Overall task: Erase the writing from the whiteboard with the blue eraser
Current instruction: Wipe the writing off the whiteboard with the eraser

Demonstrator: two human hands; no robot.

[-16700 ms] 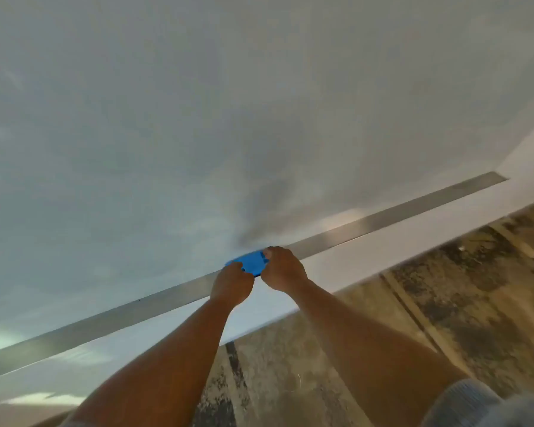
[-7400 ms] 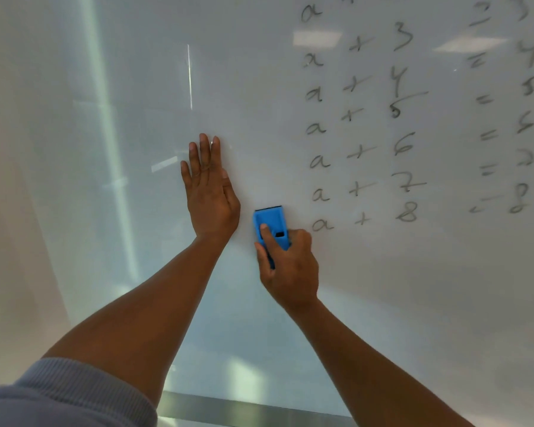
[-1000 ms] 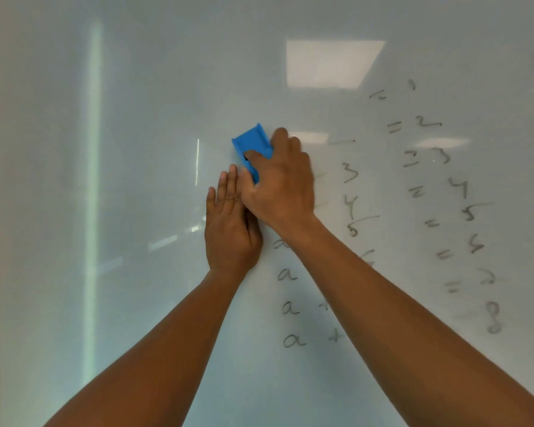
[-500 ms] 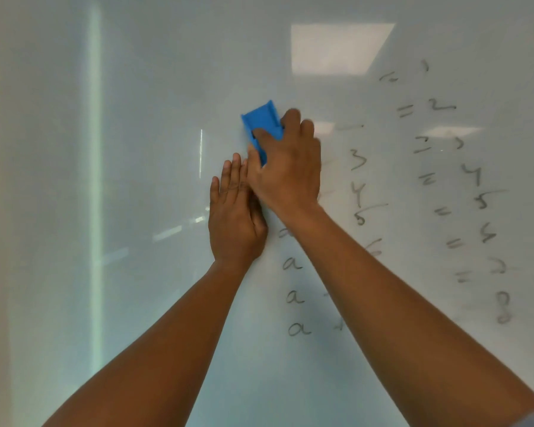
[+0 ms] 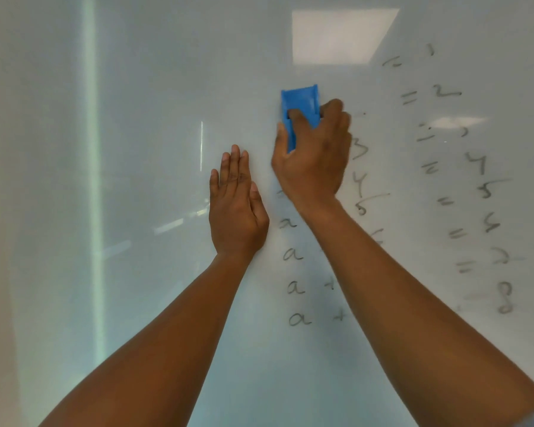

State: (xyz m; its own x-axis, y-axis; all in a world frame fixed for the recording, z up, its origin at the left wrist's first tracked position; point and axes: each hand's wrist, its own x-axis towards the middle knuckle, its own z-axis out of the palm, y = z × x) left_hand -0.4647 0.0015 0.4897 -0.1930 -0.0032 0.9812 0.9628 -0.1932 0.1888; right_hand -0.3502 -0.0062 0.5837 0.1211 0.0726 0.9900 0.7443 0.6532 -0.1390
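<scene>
Right now the right hand (image 5: 313, 158) is gripping the blue eraser (image 5: 301, 107) against the whiteboard (image 5: 136, 87), its fingers (image 5: 299, 118) curling over the eraser's lower half and clamping it at both sides, so that only the upper part of the blue block is showing above the knuckles. The eraser is sitting upright in the upper middle of the board, just left of the column of written numbers. The edge of the right hand is looking slightly blurred.

The left hand (image 5: 236, 208) is lying flat on the board below and to the left of the eraser, with its fingers straight, close together and pointing upward, holding nothing. It is sitting just beside the right hand without touching it.

Handwriting (image 5: 475, 180) is covering the right part of the board: a column of equals signs with the digits 2, 4, 5 and 8 readable beside them, other marks there being too smeared to read. Between the right wrist and forearm and that column, the digits 3, 4 and 5 are showing. Below the left hand's level, several letters "a" (image 5: 295, 286) are standing in a column, the lowest two followed by plus signs, with the right forearm crossing over the rest of those rows. A bright rectangular light reflection (image 5: 339, 35) is showing on the board above the eraser.
</scene>
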